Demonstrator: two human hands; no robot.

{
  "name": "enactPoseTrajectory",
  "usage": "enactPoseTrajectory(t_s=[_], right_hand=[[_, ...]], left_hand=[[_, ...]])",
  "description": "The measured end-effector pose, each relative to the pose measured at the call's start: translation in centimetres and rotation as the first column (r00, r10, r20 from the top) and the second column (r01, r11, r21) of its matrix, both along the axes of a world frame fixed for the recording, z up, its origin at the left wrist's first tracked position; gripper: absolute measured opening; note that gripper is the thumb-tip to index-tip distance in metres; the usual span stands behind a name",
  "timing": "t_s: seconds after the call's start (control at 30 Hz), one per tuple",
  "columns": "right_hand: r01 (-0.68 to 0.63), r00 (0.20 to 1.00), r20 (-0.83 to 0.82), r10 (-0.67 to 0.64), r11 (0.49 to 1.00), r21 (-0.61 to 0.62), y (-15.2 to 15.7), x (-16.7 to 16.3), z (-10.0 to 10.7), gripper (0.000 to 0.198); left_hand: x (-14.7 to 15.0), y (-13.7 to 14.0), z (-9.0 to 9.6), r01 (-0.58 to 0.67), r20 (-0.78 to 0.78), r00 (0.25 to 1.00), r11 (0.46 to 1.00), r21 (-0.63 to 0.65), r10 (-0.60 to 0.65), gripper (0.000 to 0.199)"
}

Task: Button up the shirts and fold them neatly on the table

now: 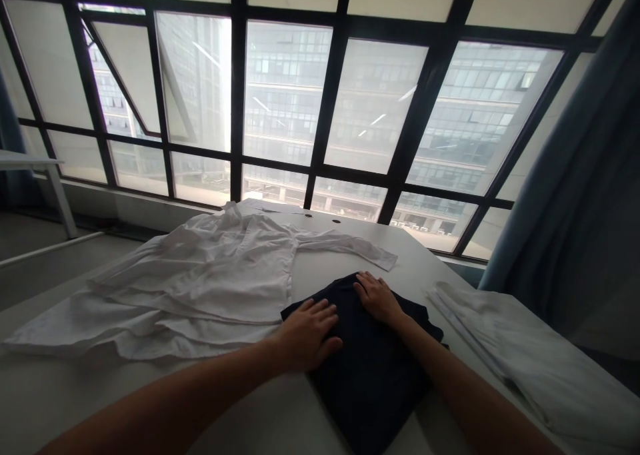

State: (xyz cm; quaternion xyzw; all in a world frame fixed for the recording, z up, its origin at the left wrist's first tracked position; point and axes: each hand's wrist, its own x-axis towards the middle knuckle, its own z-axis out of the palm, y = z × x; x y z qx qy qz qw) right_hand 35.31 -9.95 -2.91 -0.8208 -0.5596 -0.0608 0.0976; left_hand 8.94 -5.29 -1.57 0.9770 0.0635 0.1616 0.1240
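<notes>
A dark navy folded garment (373, 368) lies on the white table (260, 408) in front of me; its exact kind cannot be made out. My left hand (307, 335) rests flat on its left side, fingers stretched out. Near its far edge, my right hand (377, 296) lies palm down with the fingers extended. Just left of the dark garment a white shirt (225, 268) is spread out, wrinkled, one sleeve (345, 243) reaching right across the table behind the dark garment.
A folded white cloth (540, 355) lies at the table's right side. Beyond the table stands a wall of black-framed windows (287, 95), one pane tilted open. A blue-grey curtain (565, 175) hangs at right. Another white table (30, 160) shows at far left.
</notes>
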Motion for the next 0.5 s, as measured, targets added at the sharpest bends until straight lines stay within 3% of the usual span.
enactPoseTrajectory(t_s=[0.1, 0.17, 0.27, 0.4, 0.5], right_hand=[[-0.201, 0.975, -0.096, 0.200, 0.980, -0.002, -2.3, -3.0, -0.2, 0.061], [-0.236, 0.965, -0.128, 0.230, 0.971, -0.036, -4.0, -3.6, -0.4, 0.065], [-0.123, 0.987, -0.112, 0.113, 0.988, -0.088, -6.0, -2.0, -0.6, 0.065], [0.134, 0.990, -0.027, -0.139, 0.983, -0.125, -7.3, 1.2, -0.9, 0.062], [0.276, 0.960, 0.054, -0.275, 0.961, -0.017, -8.2, 1.4, -0.3, 0.054]], left_hand=[[0.3, 2.0, -0.8, -0.154, -0.054, 0.986, 0.987, 0.035, 0.156, 0.063], [0.4, 2.4, -1.2, -0.183, -0.092, 0.979, 0.983, 0.027, 0.184, 0.068], [0.4, 2.3, -1.7, -0.203, -0.106, 0.973, 0.979, 0.018, 0.204, 0.070], [0.3, 1.9, -1.7, -0.246, -0.088, 0.965, 0.969, 0.035, 0.249, 0.067], [0.5, 1.8, -1.1, -0.295, -0.060, 0.952, 0.951, 0.090, 0.301, 0.056]])
